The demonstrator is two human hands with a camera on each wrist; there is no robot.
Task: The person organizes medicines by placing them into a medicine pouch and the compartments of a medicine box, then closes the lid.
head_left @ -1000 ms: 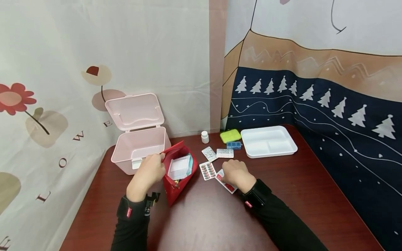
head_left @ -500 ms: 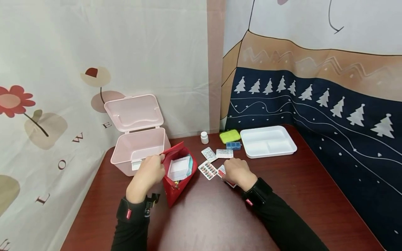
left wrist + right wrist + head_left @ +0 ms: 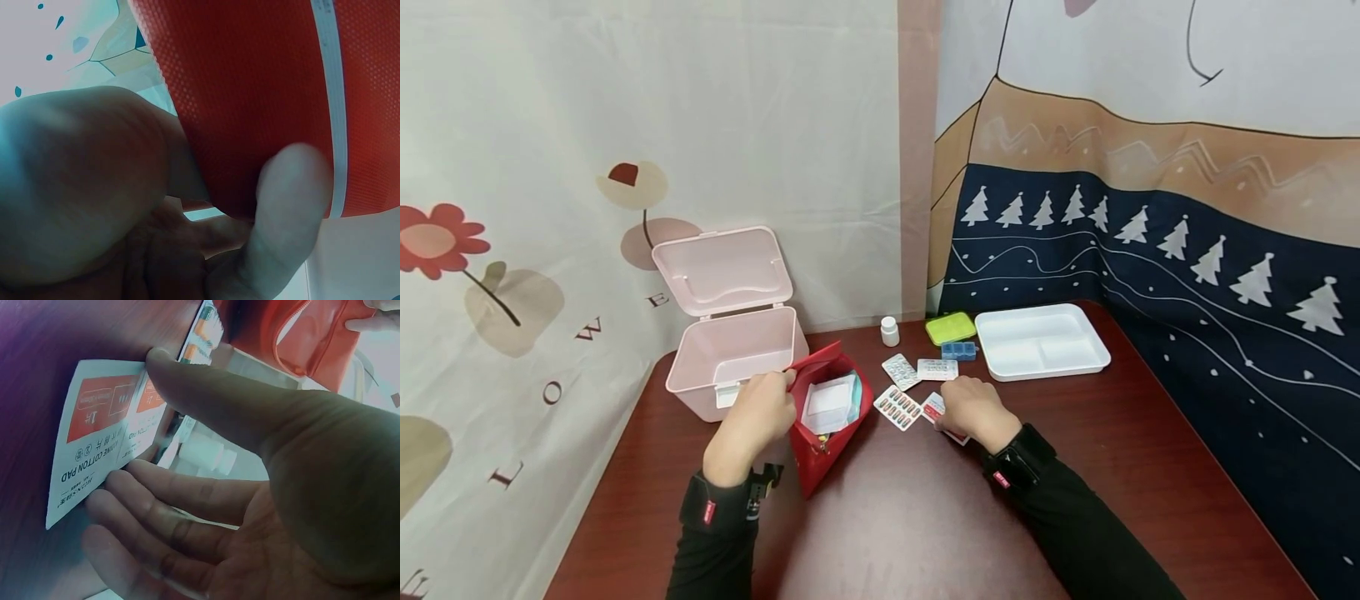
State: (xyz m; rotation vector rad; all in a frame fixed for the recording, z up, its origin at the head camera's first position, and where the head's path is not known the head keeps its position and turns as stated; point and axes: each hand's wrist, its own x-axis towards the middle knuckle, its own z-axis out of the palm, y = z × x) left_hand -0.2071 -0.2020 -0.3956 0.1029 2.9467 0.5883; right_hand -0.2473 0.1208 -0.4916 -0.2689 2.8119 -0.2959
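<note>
My left hand (image 3: 765, 409) grips the left edge of an open red pouch (image 3: 814, 468), its thumb and fingers round the fabric in the left wrist view. Inside the pouch show a clear plastic case (image 3: 829, 406) and something teal. At the table's middle, my right hand (image 3: 973, 407) holds a white-and-red cotton pad packet (image 3: 103, 419) by its edges, thumb on one side and fingertips on the other. In the head view this hand partly hides the packet. A blister pack of capsules (image 3: 898, 407) lies just left of the packet.
Two more blister packs, one silvery (image 3: 901, 372) and one white (image 3: 937, 369), lie behind. Farther back are a white bottle (image 3: 890, 332), a green case (image 3: 951, 327), a blue pill box (image 3: 959, 351) and a white tray (image 3: 1051, 365). An open pink box (image 3: 688, 379) stands at left.
The capsule blister pack has turned a little. My right hand has shifted slightly, and the packet with it. The left hand stays on the pouch.
</note>
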